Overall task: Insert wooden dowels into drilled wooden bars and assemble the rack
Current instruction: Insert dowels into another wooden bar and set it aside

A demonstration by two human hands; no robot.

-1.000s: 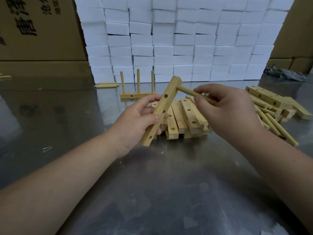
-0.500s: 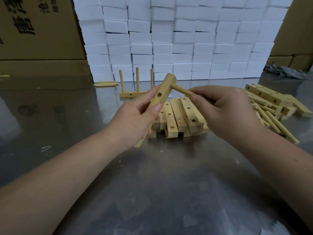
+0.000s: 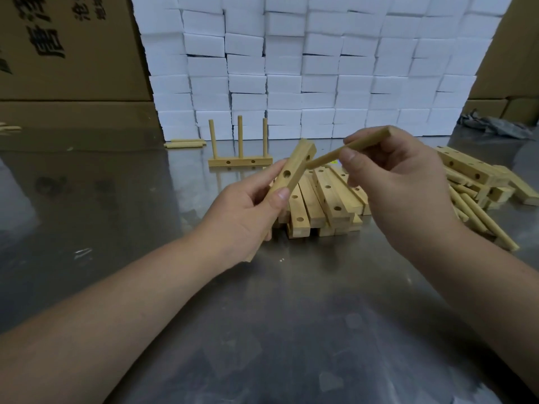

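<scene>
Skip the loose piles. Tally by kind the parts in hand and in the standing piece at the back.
Bars: 2: held bar in the left hand, base bar at the back.
Dowels: 4: held dowel in the right hand, three upright dowels in the base bar.
Total: 6

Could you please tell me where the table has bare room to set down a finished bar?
Bare table left of the left hand, out to the cardboard boxes, and the near strip between the forearms. Crowded: bar stack at centre, dowel pile at right.
</scene>
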